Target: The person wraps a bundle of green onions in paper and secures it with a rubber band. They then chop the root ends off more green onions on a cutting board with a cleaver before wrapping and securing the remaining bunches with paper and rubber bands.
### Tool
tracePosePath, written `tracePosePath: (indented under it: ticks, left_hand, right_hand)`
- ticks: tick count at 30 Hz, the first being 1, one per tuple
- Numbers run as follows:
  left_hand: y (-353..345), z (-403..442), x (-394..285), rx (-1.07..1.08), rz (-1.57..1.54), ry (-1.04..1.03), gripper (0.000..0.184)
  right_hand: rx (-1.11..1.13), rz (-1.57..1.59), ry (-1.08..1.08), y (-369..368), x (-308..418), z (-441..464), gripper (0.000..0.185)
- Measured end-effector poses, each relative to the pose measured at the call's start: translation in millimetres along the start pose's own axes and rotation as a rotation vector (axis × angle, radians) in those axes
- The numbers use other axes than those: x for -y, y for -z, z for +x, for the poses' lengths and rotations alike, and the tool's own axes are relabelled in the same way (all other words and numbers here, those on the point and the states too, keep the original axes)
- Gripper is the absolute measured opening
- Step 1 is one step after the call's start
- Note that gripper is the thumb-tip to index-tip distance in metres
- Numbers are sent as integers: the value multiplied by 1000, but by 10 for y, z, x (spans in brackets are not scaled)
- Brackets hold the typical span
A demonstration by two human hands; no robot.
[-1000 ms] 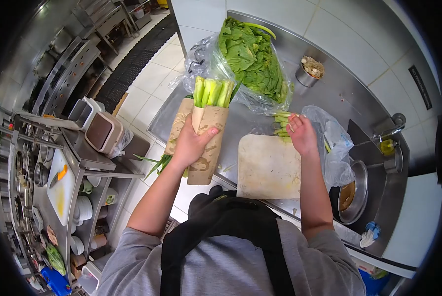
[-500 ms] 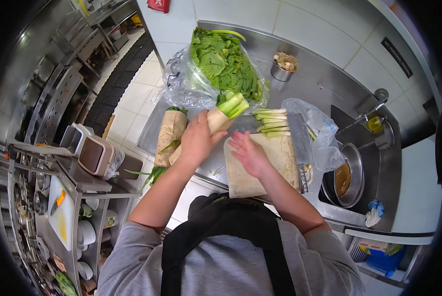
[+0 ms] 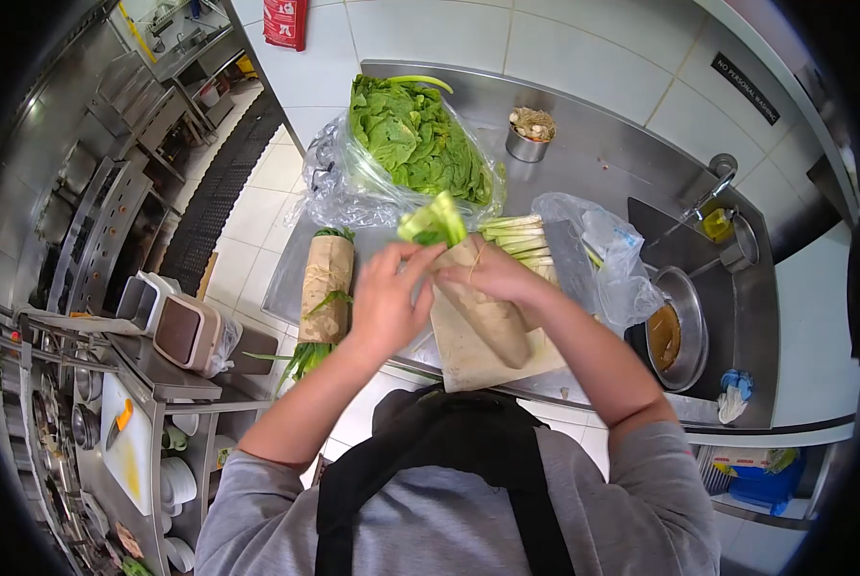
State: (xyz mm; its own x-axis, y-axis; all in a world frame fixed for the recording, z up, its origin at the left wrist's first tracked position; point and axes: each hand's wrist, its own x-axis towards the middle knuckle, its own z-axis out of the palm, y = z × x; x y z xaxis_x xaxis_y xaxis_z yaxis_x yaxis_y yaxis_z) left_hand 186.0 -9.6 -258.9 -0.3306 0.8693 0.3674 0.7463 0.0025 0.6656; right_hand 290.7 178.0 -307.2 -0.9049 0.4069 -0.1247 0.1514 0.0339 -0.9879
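Observation:
A brown paper-wrapped bundle (image 3: 492,317) with green stalks sticking out of its top is tilted over the pale cutting board (image 3: 464,360). My right hand (image 3: 492,274) grips it near its upper end. My left hand (image 3: 389,293) is at the bundle's upper left edge, its fingers partly spread and smeared by motion. A second paper-wrapped bundle (image 3: 327,288) lies on the steel counter to the left, green leaves hanging from its lower end. Behind my right hand, cut white-green stalks (image 3: 518,235) lie at the board's far edge.
Leafy greens (image 3: 416,144) in clear plastic lie at the back. A metal cup (image 3: 528,144) stands behind the stalks. To the right are a plastic bag (image 3: 603,254), the sink with a running tap (image 3: 713,197) and a metal bowl (image 3: 689,331). A shelf unit (image 3: 176,384) stands left.
The view has shifted. My right hand has moved left from the cut stalks and taken hold of one bundle, now over the board. The other bundle stays on the counter at left.

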Motion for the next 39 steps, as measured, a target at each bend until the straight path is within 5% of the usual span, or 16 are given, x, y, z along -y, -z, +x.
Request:
tracePosePath:
  ticks: [3,7,12,14,18,22,24,26,31,32,34,35,38,39]
  left_hand:
    - [107,240,-46,-18,433,-637,30]
    - [128,256,50,134,321,-660,22]
    - [210,139,-215,335,33,-761,19]
    - [655,-29,-410,883,-25,-610,25]
    - [1147,-117,-219,988,134,-369,33]
    - [794,-276,98,1223,-300,18,50]
    - [596,-262,-131,1176,-294,-357,50]
    - [554,-122,-150,1178,-224,-421,45]
    - [595,-71,775,991,-127,195,38]
    - [592,-109,373,1006,-191,134,45]
    - [654,-80,-404,945,-434,-459,50]
    - [644,-71,-404,941,-439,-458,50]
    - [688,111,-348,569,-1154,244,69]
    - [605,268,-311,154,-914,-10,83]
  right_hand:
    - [332,-736,-31,35,233,-3,65]
    - [464,-805,82,40,564,-116,66]
    - [794,-1019,-214,14,872,-166,70]
    - [768,-1020,-130,155,802,-274,71]
    - [809,-1069,-152,321,880,-453,75]
    - [782,-694,-53,418,837,-298,76]
    - [732,-695,-34,482,888,-199,74]
    - [645,-401,-104,552,824,-75,69]
    - [535,112,-72,595,938,-35,61]
    - [526,107,-61,622,955,30,61]
    - [340,156,-72,653,859,173,60]
    - [324,145,-96,632,834,215,59]
    - [272,309,-118,475,746,233,58]
    - [280,305,-117,469,775,243,58]
